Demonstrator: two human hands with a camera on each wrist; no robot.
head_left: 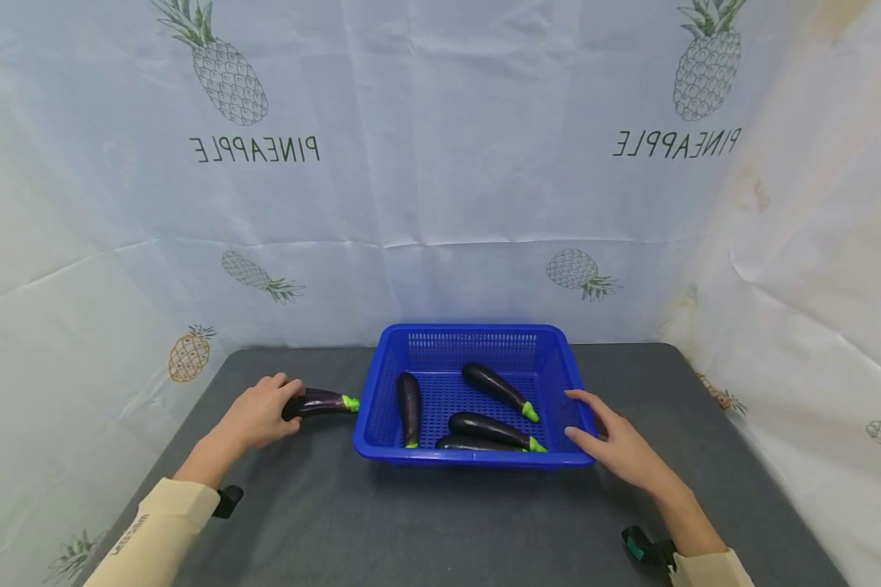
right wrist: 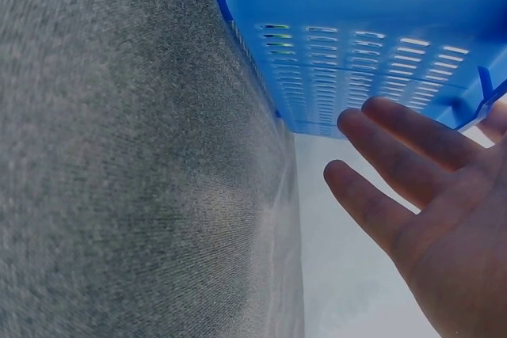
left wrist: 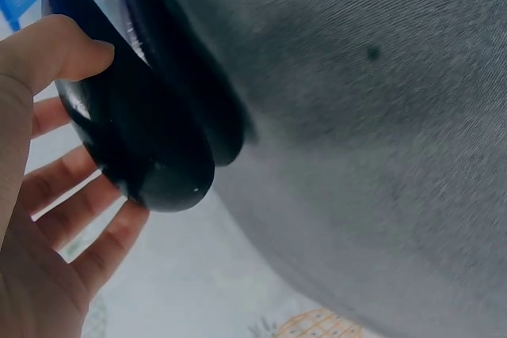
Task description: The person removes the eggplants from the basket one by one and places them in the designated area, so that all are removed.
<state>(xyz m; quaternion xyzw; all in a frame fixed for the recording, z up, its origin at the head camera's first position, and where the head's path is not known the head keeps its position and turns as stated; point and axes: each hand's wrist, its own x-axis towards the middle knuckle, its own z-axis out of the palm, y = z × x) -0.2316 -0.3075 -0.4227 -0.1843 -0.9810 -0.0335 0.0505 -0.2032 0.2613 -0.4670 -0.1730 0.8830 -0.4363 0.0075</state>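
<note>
My left hand [head_left: 264,412] grips a dark purple eggplant [left wrist: 119,108], thumb on one side and fingers spread along the other. Close beside it in the left wrist view lies a second eggplant [left wrist: 186,69]. In the head view, an eggplant's green stem end [head_left: 350,403] points at the left wall of the blue plastic basket [head_left: 477,458]. My right hand [head_left: 620,444] holds the basket's right rim, thumb and index finger reaching over it. In the right wrist view the other fingers [right wrist: 404,156] extend outside the slotted wall. Several eggplants [head_left: 495,387] lie in the basket.
The basket stands on a dark grey table [head_left: 440,530], near its back edge. A white curtain [head_left: 448,187] printed with pineapples hangs behind the table and along both sides. Each wrist wears a black strap-on device [head_left: 227,501].
</note>
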